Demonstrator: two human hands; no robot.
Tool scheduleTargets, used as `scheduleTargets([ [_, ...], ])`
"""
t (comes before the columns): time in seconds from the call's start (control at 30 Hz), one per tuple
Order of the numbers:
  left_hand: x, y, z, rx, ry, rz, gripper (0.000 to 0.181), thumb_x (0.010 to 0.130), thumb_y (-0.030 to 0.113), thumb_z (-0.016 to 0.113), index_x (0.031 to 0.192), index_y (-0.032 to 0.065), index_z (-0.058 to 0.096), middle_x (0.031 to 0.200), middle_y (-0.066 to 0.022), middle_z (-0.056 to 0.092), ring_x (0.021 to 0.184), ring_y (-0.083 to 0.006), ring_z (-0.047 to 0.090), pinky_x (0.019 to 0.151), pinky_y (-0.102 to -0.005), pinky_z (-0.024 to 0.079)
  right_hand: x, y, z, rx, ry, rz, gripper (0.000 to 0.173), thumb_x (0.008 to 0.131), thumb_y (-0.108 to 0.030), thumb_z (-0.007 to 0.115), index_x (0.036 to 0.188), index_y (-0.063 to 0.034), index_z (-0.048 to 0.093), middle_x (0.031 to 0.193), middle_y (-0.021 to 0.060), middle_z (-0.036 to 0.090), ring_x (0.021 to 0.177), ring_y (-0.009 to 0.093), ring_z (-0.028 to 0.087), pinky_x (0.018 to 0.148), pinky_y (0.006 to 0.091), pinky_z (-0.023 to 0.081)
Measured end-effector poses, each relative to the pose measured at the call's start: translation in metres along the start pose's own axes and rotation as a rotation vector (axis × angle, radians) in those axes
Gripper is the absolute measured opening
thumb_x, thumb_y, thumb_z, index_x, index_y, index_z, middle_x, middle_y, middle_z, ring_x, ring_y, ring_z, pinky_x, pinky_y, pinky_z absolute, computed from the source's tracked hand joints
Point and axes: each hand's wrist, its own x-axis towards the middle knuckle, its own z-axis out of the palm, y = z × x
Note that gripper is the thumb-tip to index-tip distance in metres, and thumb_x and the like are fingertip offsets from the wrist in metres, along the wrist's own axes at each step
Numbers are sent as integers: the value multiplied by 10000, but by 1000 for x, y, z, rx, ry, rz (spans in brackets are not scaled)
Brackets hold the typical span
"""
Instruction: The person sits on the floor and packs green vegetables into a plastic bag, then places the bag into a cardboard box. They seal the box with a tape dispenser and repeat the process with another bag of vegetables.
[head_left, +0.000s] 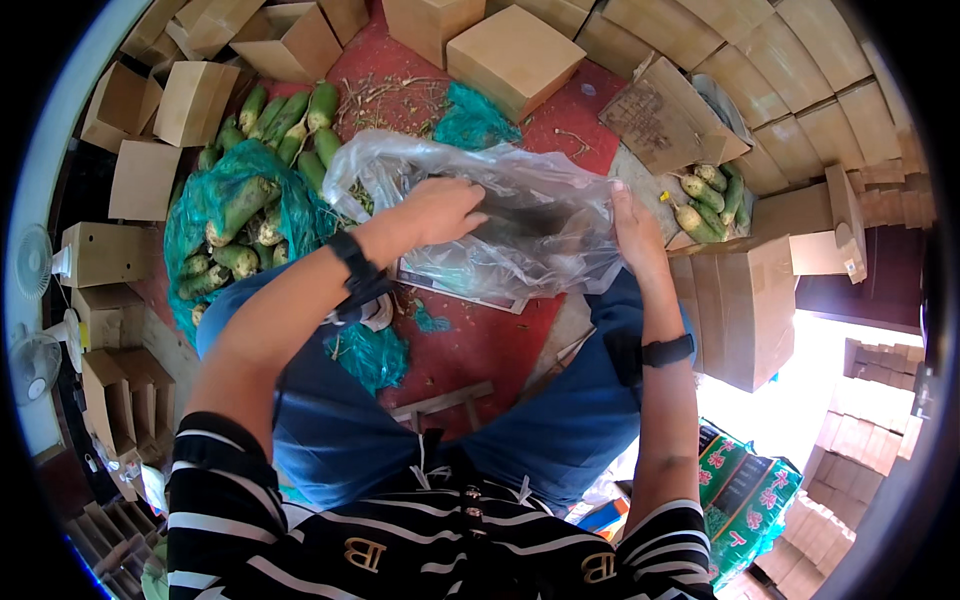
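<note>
A clear plastic bag (525, 262) is spread wide between my knees, its mouth facing up. My right hand (637, 225) grips its right rim, thumb uppermost on the film. Over the left part of the bag's mouth is my left hand (442, 210), fingers curled; whether it pinches any film cannot be seen. Beneath the bag shows the edge of a flat printed sheet or box (457, 294). Left of the bag, a green plastic sack (176, 247) holds several green radishes (236, 260). More long green radishes (289, 120) lie loose behind it.
Cardboard boxes (517, 56) stand around the red floor covering (465, 360). At right, several radishes (705, 202) lie by an opened carton (667, 116). Stacked cartons (795, 67) line the back right. Green plastic scraps (476, 120) and dry roots (390, 90) litter the floor. Two fans (34, 262) are far left.
</note>
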Motion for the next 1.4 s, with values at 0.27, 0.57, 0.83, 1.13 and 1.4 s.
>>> scheduleTargets([
  [0.27, -22, -47, -14, 240, 643, 168, 495, 805, 273, 631, 1245, 91, 496, 1249, -149, 466, 1176, -338, 416, 990, -465, 313, 35, 26, 24, -45, -117, 183, 581, 905, -529, 429, 794, -6, 657, 618, 127, 602, 577, 227, 600, 577, 342, 461],
  [0.57, 6, -103, 13, -1295, 488, -281, 479, 916, 394, 514, 1168, -12, 546, 1031, -109, 623, 942, -193, 574, 853, -306, 443, 45, 92, 61, 601, -426, 401, 295, 903, -319, 561, 855, -45, 661, 779, 50, 644, 714, 145, 600, 609, 288, 475],
  [0.83, -13, -104, 31, -738, 790, -210, 352, 914, 231, 548, 1159, -21, 519, 1011, -111, 623, 889, -191, 600, 793, -291, 465, 45, 107, 48, 145, -517, 359, 366, 826, -230, 659, 1092, 8, 583, 945, 145, 652, 813, 252, 638, 736, 355, 506],
  [1.13, -86, -72, 23, -673, 412, -153, 638, 840, 218, 656, 1341, -8, 331, 1282, -187, 467, 1158, -255, 482, 964, -346, 395, -39, -8, -34, -530, -67, -323, 469, 743, -180, 700, 1166, -60, 537, 1250, 180, 488, 1142, 339, 480, 938, 381, 416],
  [1.4, -78, -99, 59, -805, 440, -150, 875, 742, 369, 738, 1368, -48, 291, 1328, -225, 429, 1243, -284, 416, 1036, -346, 321, -52, -13, -26, -428, 50, -358, 298, 771, -125, 642, 1054, -49, 589, 1175, 141, 540, 1083, 347, 507, 899, 399, 433],
])
